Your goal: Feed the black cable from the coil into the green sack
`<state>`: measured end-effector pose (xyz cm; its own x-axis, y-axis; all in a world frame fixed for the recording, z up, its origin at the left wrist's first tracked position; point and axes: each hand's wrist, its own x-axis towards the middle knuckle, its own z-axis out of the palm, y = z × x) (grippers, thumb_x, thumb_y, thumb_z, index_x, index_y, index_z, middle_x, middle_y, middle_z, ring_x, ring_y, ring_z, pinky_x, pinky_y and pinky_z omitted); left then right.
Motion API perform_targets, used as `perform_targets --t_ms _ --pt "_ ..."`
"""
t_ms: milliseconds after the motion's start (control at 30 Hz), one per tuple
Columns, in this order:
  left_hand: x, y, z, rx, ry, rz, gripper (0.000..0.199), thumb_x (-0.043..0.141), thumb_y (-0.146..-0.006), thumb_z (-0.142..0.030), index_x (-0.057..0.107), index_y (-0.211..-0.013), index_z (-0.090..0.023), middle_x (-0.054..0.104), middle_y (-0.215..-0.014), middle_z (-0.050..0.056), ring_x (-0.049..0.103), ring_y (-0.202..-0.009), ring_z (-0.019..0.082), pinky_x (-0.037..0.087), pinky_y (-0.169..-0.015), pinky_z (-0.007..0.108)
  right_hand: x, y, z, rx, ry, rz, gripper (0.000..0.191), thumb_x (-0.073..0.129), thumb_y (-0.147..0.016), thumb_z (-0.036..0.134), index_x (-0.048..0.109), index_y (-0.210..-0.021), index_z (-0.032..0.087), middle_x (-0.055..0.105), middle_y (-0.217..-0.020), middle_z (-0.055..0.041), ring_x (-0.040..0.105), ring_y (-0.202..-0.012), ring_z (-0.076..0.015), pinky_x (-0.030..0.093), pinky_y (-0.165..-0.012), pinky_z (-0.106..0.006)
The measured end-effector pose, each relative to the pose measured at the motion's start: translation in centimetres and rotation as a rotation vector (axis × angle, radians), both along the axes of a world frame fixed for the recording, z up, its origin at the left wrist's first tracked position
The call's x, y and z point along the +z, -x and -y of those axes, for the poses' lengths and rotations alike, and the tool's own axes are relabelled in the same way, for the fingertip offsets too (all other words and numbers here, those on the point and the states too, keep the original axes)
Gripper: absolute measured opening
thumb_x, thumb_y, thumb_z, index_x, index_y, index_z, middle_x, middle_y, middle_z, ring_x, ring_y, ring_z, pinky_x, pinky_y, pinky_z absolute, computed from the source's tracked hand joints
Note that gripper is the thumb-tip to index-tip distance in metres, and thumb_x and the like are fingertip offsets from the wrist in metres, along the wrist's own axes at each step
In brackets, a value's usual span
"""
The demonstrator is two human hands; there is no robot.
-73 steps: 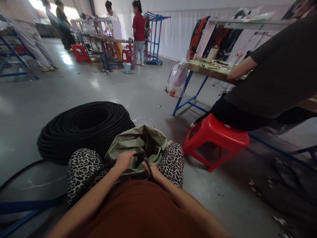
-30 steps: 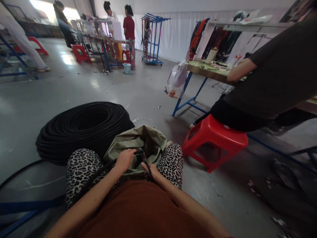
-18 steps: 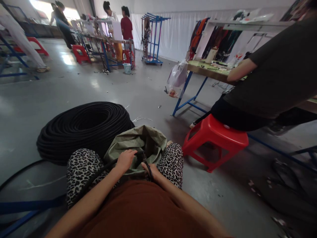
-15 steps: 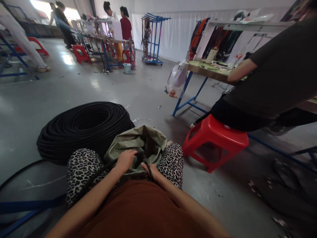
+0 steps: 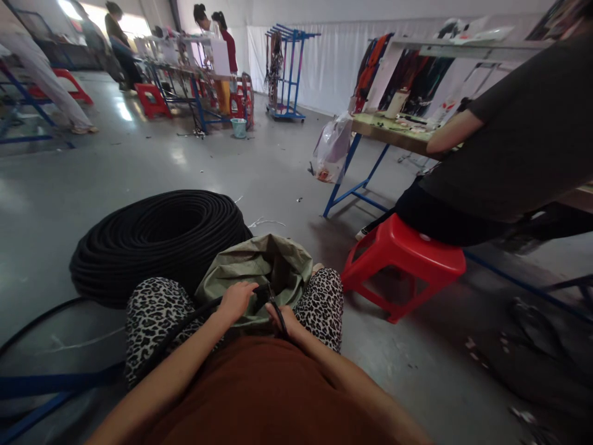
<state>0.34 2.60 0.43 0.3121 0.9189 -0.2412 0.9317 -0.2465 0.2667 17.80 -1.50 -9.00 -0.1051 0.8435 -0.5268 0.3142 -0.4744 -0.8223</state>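
My left hand [image 5: 237, 299] is closed round a black cord [image 5: 185, 321], which runs back over the left thigh. Close by on the right, my right hand [image 5: 283, 316] is closed on the black looped handle of a tool [image 5: 277, 309], whose tip meets the cord end; the tool looks like scissors, but its blades are hard to make out. Both hands are over an open olive-green sack [image 5: 296, 259] between the knees. A large coil of black cord [image 5: 157, 241] lies on the floor to the left of the sack.
A person on a red stool [image 5: 412, 247] sits at a workbench [image 5: 389, 131] on the right, with a plastic bag [image 5: 331, 148] hanging from its corner. Blue bars [image 5: 55, 384] stand at lower left. A blue rack [image 5: 290, 74] and several people at tables are farther back.
My hands have hardly moved and keep their holds. In the background, people at the far tables have shifted their posture.
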Motion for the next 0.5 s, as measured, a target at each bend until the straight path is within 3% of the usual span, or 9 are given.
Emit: perform_targets --t_ms 233,500 --pt "0.2 -0.5 -0.1 0.009 0.004 -0.036 0.04 0.045 -0.093 -0.019 0.062 -0.128 -0.025 0.07 -0.119 0.009 0.062 -0.113 0.021 0.045 -0.097 0.032 0.6 -0.1 -0.1 0.033 -0.05 0.124 0.049 0.059 -0.089 0.042 0.046 -0.047 0.019 0.041 -0.048 0.0006 0.045 -0.049 -0.0118 0.041 -0.049 -0.022" --pt "0.0 -0.6 -0.6 -0.015 0.0 -0.11 0.04 0.044 -0.093 -0.019 0.063 -0.128 -0.024 0.071 -0.114 0.01 0.064 -0.109 0.022 0.048 -0.092 0.032 1.7 0.2 -0.3 0.053 0.0 0.221 0.042 0.06 -0.087 0.031 0.049 -0.048 0.018 0.043 -0.052 -0.0012 0.056 -0.062 -0.0175 0.047 -0.06 -0.026"
